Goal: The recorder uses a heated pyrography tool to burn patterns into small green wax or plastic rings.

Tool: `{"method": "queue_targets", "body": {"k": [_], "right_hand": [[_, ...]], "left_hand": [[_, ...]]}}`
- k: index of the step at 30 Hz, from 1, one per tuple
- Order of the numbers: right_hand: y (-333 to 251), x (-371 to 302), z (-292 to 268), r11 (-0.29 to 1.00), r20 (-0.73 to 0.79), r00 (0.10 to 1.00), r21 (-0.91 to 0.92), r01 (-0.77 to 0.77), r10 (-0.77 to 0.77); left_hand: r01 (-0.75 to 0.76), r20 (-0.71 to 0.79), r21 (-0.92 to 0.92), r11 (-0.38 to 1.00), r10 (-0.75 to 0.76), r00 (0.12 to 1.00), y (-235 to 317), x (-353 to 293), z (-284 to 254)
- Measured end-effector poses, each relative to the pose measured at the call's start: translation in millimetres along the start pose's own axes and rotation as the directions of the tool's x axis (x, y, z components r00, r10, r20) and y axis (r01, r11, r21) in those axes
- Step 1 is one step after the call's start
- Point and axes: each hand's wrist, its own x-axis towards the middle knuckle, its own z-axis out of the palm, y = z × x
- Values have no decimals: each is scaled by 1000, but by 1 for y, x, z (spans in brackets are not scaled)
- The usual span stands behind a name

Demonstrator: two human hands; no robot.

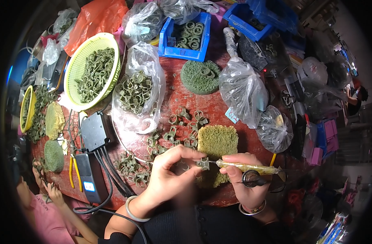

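My left hand (171,171) pinches a small grey-green ring (203,163) between thumb and fingertips. My right hand (251,187) is closed round a pen-like tool (255,167) with a yellowish wrapped handle. The tool's thin metal tip points left and reaches the ring; whether it touches cannot be made out. Both hands are over a rough yellow-green spongy block (218,138) on the red table (171,87). Loose rings (133,168) of the same kind lie in clusters left of and beyond the block.
More rings fill a yellow-green basket (117,67), a clear plastic bag (153,110) and a blue bin (165,46). A round green pad (194,81) carries a few rings. A black box (95,132) trails cables near my left arm. At far left a co-worker's hands (52,191) handle something small.
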Motion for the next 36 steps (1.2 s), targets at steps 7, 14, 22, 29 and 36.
{"method": "queue_targets", "body": {"k": [7,14,22,29,36], "right_hand": [[2,5,-6,999,108,994,36,21,-24],[1,5,-8,998,54,998,60,13,-16],[-3,1,-8,991,35,998,119,-61,58],[-2,-2,-16,994,155,985,73,-84,72],[8,-7,-26,982,26,990,122,-141,139]], "left_hand": [[150,118,-244,958,-124,985,0,-4,-1],[179,80,-249,952,-164,983,4,-2,-2],[141,59,-242,960,-131,990,0,-2,-2],[79,74,-134,988,-69,995,0,-1,-3],[127,-19,-257,958,-137,990,3,0,0]]}}
